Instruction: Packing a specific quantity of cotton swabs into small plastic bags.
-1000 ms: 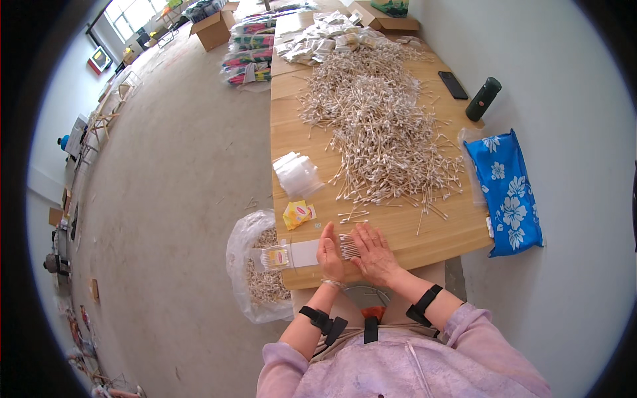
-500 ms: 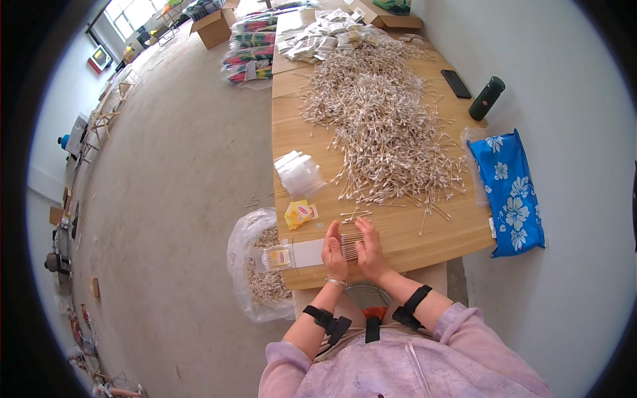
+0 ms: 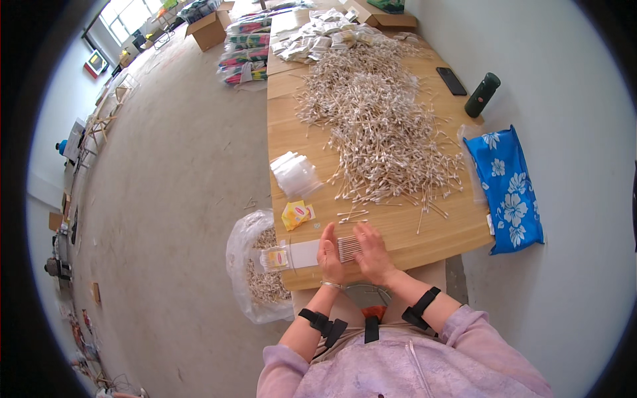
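A row of cotton swabs [image 3: 348, 249] lies side by side near the front edge of the table, between my two hands. My left hand [image 3: 330, 256] stands on edge at the row's left end, fingers stretched out. My right hand [image 3: 374, 255] lies flat over its right end, fingers extended and hiding some swabs. Left of my left hand is a white strip [image 3: 305, 254]. Beyond it, a clear packet of swabs [image 3: 275, 259] with a yellow card sits at the table's left edge. A few loose swabs [image 3: 353, 213] lie just beyond my hands.
A big heap of cotton swabs [image 3: 378, 126] spreads over the table [image 3: 458, 229]. Left are clear bags [image 3: 294, 174] and yellow cards [image 3: 294, 215]. Right are a phone [image 3: 451, 81], a dark green bottle [image 3: 482, 95] and a blue flowered pouch [image 3: 509, 192]. A swab-filled plastic bag [image 3: 239, 265] stands beside the table.
My right hand has moved right, away from my left, and turned flatter. More of the swab row shows between them. The view has shifted slightly.
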Demonstrator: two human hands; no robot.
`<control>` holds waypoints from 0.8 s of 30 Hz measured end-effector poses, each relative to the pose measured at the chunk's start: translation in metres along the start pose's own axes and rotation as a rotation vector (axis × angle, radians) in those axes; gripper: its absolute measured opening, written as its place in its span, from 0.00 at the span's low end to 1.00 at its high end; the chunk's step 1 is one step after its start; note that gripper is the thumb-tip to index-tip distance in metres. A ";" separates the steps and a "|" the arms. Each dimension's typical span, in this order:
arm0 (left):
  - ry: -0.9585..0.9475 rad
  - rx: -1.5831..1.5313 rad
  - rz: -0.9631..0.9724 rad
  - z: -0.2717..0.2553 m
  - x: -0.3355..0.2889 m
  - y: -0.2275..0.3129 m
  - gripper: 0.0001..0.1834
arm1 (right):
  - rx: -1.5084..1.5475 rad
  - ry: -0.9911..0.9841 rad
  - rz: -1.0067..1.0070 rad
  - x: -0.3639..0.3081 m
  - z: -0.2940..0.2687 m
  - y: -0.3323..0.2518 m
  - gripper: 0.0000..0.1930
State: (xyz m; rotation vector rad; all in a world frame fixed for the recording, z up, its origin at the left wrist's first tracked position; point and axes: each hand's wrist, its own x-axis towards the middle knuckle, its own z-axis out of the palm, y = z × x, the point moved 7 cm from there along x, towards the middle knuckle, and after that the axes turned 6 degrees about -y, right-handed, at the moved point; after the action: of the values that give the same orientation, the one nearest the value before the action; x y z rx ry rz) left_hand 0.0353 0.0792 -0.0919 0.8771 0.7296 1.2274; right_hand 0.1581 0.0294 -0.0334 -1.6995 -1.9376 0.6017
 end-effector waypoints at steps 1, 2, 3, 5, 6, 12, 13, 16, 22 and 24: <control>-0.011 -0.002 0.000 0.001 0.000 -0.001 0.30 | 0.284 0.155 0.032 0.000 -0.011 0.011 0.27; -0.012 -0.002 -0.005 0.003 -0.001 0.000 0.30 | 0.284 0.155 0.036 0.004 -0.013 0.013 0.27; -0.011 0.021 -0.012 0.004 -0.001 0.001 0.30 | 0.416 0.268 0.086 0.005 -0.022 0.022 0.25; -0.009 0.047 -0.018 0.004 -0.002 0.000 0.30 | 0.550 0.381 0.135 0.005 -0.027 0.029 0.23; -0.015 0.057 0.002 0.003 -0.002 0.000 0.30 | 0.593 0.377 0.139 0.008 -0.023 0.027 0.23; 0.023 0.045 -0.019 0.002 -0.003 -0.001 0.29 | 0.769 0.306 0.095 0.016 0.001 0.010 0.22; 0.034 0.027 -0.036 0.005 -0.002 0.000 0.29 | 0.794 0.302 0.078 0.016 0.001 0.011 0.22; 0.035 0.017 -0.038 0.000 -0.003 0.003 0.29 | 0.663 0.244 -0.001 0.015 -0.002 0.005 0.25; -0.002 0.030 0.021 -0.004 -0.003 0.001 0.29 | -0.266 -0.246 -0.052 -0.005 0.017 -0.007 0.39; -0.010 0.028 0.016 -0.003 0.001 0.001 0.29 | -0.330 -0.240 -0.059 -0.007 0.016 -0.009 0.41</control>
State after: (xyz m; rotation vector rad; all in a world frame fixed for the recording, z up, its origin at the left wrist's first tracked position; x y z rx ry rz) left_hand 0.0330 0.0804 -0.0925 0.9132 0.7347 1.2284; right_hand 0.1420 0.0213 -0.0403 -1.8238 -2.3565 0.5034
